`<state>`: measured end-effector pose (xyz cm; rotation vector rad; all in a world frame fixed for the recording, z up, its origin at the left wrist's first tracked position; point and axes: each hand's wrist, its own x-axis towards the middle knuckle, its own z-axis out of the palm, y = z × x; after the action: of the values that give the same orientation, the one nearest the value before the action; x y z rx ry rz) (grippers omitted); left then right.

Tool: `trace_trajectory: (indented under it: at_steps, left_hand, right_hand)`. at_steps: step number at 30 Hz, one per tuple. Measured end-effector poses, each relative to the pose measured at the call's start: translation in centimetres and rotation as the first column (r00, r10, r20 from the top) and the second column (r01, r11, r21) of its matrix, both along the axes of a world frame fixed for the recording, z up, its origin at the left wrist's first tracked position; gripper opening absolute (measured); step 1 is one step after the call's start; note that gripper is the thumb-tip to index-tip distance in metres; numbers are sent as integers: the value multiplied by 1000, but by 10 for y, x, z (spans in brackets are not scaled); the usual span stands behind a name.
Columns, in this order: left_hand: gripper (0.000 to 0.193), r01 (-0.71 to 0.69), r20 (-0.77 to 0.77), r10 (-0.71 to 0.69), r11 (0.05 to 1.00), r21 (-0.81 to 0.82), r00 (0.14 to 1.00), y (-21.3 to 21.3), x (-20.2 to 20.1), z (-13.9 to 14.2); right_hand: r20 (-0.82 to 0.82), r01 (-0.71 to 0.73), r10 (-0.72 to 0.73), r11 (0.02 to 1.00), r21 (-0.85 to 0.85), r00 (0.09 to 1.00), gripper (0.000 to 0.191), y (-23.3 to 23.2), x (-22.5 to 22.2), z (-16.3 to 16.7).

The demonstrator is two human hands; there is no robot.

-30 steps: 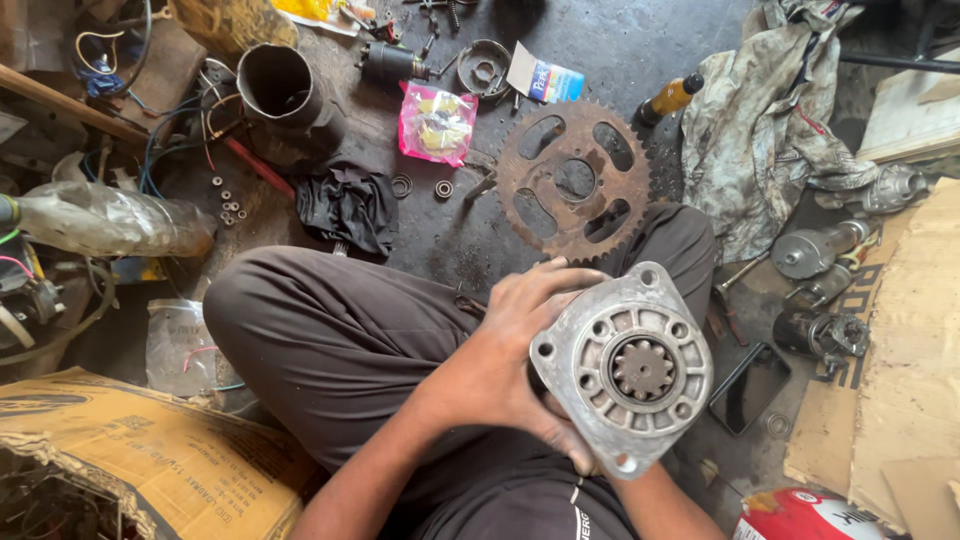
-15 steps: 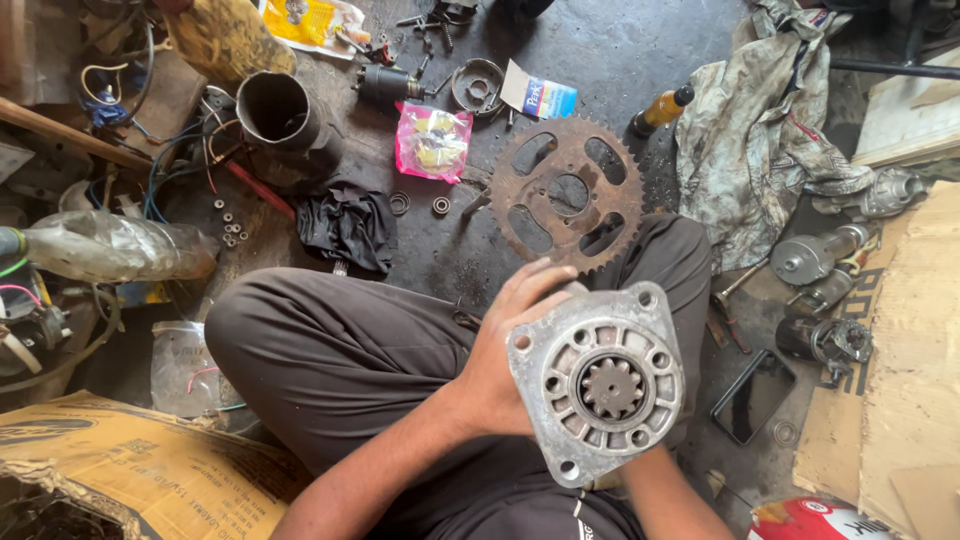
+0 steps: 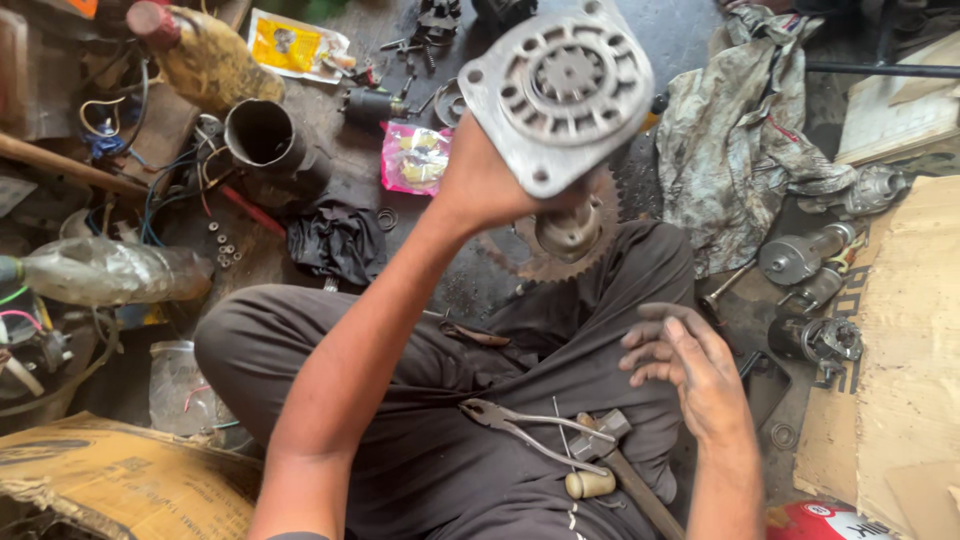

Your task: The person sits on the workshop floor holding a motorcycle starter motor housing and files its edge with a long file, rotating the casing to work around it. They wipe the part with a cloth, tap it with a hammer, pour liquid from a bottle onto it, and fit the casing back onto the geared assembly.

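Aluminium motor housing (image 3: 556, 92) faces camera, axis downward-away.

Dull grey motor housing (image 3: 557, 90), pink packet (image 3: 415, 158), dark trousers (image 3: 480, 400)

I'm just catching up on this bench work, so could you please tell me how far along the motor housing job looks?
Done: the motor looks stripped, with other motor parts lying loose on the floor. In hand: the left hand lifts the grey housing face-up for a look, while the right hand rests empty on the lap. Left: pliers and hammer lie unused on the lap, so refitting seems not yet begun.
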<state>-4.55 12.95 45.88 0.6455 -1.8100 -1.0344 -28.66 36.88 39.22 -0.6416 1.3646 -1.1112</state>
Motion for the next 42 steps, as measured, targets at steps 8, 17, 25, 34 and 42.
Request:
trace_trajectory:
  at_steps: [8,17,25,34,42]
  left_hand:
    - [62,-123,187,111,991,53,976,-10,-34,-3]
    - [85,86,170,-64,988,-125,983,4,-32,-10]
    - [80,-34,222,46,998,-60,974,19,-41,-38]
    - [87,-124,302,203,957,-261,931,26,-23,-71]
    - [99,72,385,16,974,-215,923,11,-4,-80]
  right_hand:
    - [-10,32,-32,998,58,999,40,-1,-22,-9]
    - [36,28,-28,1000,6,999,41,-10,-33,-10]
    - [51,3,-6,998,56,999,41,-11,-32,-19]
    - [-7,4,-3,997,76,1000,40,-34,-26,-23]
    - [-558,160,-46,975,157,829,26,2,-86,-32]
